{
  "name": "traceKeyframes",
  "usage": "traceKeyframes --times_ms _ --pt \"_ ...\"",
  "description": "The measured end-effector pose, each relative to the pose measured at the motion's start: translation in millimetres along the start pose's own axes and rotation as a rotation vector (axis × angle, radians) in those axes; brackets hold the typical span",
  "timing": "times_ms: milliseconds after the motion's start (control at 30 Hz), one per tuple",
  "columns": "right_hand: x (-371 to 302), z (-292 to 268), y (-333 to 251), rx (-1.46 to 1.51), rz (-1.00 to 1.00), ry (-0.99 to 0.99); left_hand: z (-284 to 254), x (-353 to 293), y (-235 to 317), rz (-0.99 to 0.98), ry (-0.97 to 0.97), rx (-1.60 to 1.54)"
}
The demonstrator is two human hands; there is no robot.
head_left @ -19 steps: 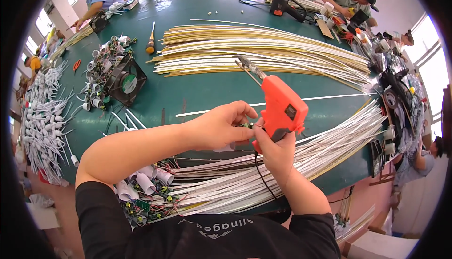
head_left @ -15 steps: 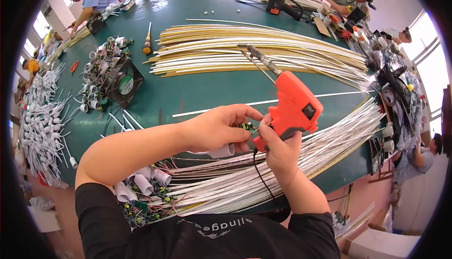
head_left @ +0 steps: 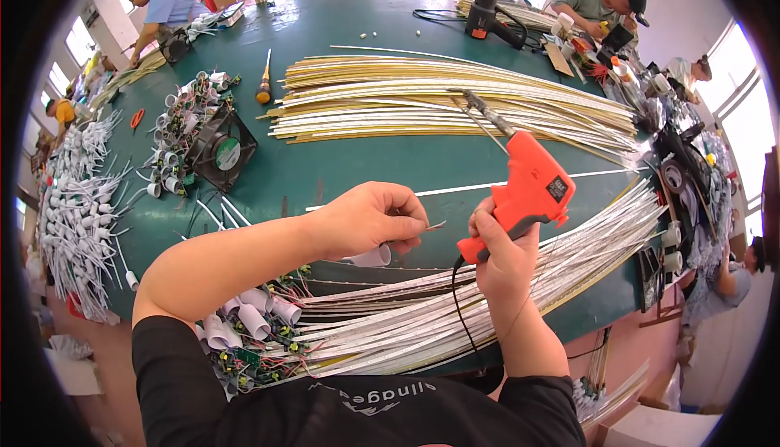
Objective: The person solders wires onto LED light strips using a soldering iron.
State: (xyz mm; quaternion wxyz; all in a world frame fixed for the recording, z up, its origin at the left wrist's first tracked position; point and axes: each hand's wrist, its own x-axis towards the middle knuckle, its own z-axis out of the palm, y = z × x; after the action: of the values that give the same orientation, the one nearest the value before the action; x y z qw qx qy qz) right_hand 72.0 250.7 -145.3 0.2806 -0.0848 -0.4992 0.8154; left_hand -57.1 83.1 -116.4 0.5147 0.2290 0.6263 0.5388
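In my right hand [head_left: 502, 240] is an orange-red soldering gun [head_left: 532, 183], gripped by its handle. Its metal tip points up and to the far left, over the strips on the table. My left hand [head_left: 378, 218] pinches thin wires [head_left: 437, 226] between thumb and forefinger, their ends poking out toward the right. Just under that hand shows a white plastic tube housing [head_left: 374, 257]; whether the lower fingers hold it is hidden. A gap separates the two hands. Below my left forearm lie circuit boards with white housings [head_left: 253, 321], joined to a bundle of long white strips [head_left: 455, 305].
Farther off lie white and yellow strips [head_left: 447, 98], a screwdriver [head_left: 264, 82] and a black heat gun [head_left: 487, 12]. A black fan [head_left: 221, 151] stands beside more boards. White lamp bases [head_left: 81, 211] pile up at left. The soldering gun's cord [head_left: 457, 309] hangs near my body. Co-workers sit around.
My right hand has drawn the soldering gun away to the right, widening the gap. The small green board seen at my left fingertips no longer shows; wire ends stick out there now.
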Motion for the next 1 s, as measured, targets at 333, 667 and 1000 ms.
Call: traceKeyframes --times_ms 333,667,1000 --pt "-10.6 6.2 14.6 -0.317 -0.021 -0.098 5.2 4.7 3.3 -0.001 0.055 0.065" --pt "-13.5 2.4 25.4 -0.565 -0.137 -0.121 1.3 5.4 -0.6 -0.118 -0.002 0.024" --pt "-16.8 5.9 26.3 -0.630 -0.164 -0.109 -7.5 0.3 -9.8 -0.049 -0.015 -0.121"
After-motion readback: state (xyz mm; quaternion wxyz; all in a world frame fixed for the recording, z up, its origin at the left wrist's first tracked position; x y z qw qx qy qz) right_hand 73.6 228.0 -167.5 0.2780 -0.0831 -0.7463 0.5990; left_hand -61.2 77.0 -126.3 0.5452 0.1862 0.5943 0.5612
